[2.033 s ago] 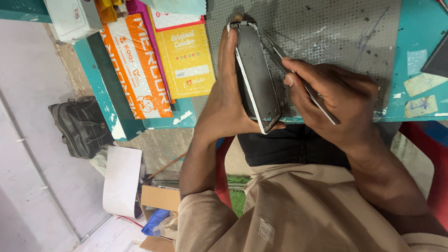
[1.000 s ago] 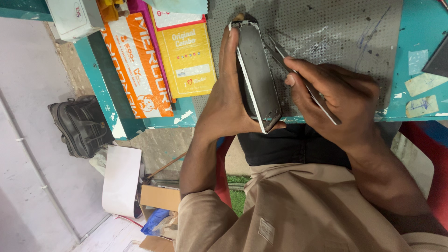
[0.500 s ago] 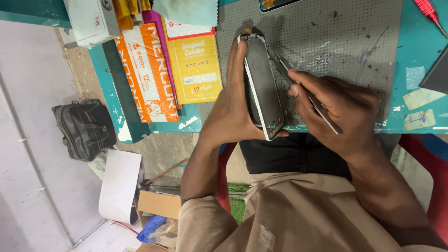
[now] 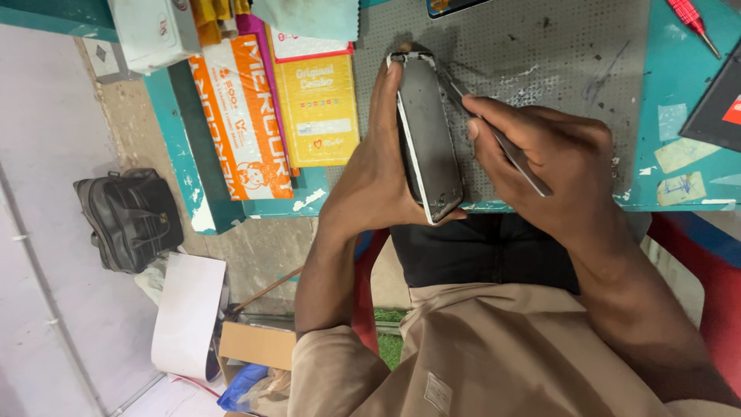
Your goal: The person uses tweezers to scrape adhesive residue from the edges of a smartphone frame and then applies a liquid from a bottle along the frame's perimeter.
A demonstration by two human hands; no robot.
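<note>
My left hand (image 4: pixel 378 174) grips a smartphone (image 4: pixel 427 139) on edge above the grey perforated work mat (image 4: pixel 540 46), fingers along its left side and thumb under its lower end. The phone has a dark face, a white rim and a worn top corner. My right hand (image 4: pixel 552 166) pinches thin metal tweezers (image 4: pixel 494 131) whose tips reach up to the phone's top right edge. Both hands hover at the table's near edge.
Orange, yellow and white flat packets (image 4: pixel 270 100) lie left of the mat on the teal table (image 4: pixel 679 116). A red screwdriver (image 4: pixel 693 23) and a dark device (image 4: pixel 718 100) sit at the right. On the floor are a black bag (image 4: pixel 127 220), white paper (image 4: pixel 185 313) and a cardboard box (image 4: pixel 255 344).
The view has shifted slightly, so the hands and phone sit a little lower and to the right in the picture. The grip on phone and tweezers is the same.
</note>
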